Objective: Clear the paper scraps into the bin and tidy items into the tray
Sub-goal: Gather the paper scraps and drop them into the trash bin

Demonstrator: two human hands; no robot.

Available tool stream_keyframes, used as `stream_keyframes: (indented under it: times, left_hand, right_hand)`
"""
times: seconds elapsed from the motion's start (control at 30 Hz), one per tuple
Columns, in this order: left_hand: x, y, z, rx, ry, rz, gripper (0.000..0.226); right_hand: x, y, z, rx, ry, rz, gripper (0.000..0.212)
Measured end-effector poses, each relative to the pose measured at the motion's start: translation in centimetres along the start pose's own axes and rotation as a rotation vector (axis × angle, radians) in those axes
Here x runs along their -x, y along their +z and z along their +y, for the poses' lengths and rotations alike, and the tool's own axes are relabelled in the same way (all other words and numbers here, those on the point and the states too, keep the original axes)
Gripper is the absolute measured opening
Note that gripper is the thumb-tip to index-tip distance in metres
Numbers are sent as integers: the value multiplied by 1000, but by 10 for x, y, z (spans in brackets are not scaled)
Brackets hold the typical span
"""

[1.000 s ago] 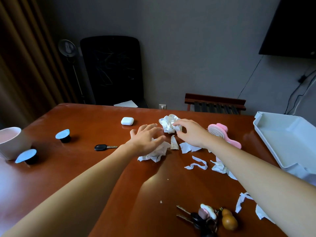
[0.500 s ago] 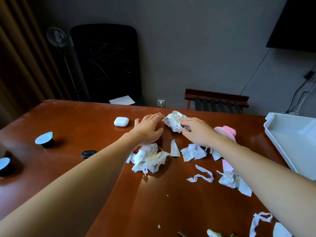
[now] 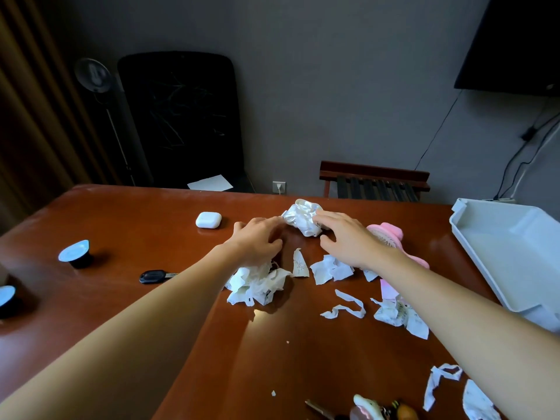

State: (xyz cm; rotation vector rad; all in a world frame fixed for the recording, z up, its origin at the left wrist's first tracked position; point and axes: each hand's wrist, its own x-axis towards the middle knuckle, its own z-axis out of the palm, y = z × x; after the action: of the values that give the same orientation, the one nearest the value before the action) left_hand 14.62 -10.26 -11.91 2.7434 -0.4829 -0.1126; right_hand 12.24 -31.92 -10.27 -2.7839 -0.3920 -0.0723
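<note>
Bare table (image 3: 303, 368) lies open at lower centre; the tray (image 3: 472, 237) hugs the right edge. At centre, palms down, left hand (image 3: 257, 241) and right hand (image 3: 348, 237) flank the crumpled paper ball (image 3: 304, 221), fingers relaxed, gripping nothing

Earbud case (image 3: 208, 220) left of crumpled paper ball (image 3: 303, 220), tray (image 3: 503, 253) far right.
</note>
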Motion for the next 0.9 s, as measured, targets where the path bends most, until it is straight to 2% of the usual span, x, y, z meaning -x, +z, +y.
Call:
stream_keyframes:
  times: [0.2,0.4,0.9]
  left_hand:
    - [0,6,-3,-1,-20,-4,48]
    - [-18,1,-3,-6,-17,7,54]
    - [-34,12,-7,-107,-6,-93,48]
  right_hand:
    - [2,4,-8,-7,-20,8,56]
    - [-14,10,-1,11,-10,1,54]
    - [-26,10,12,60,-11,32,5]
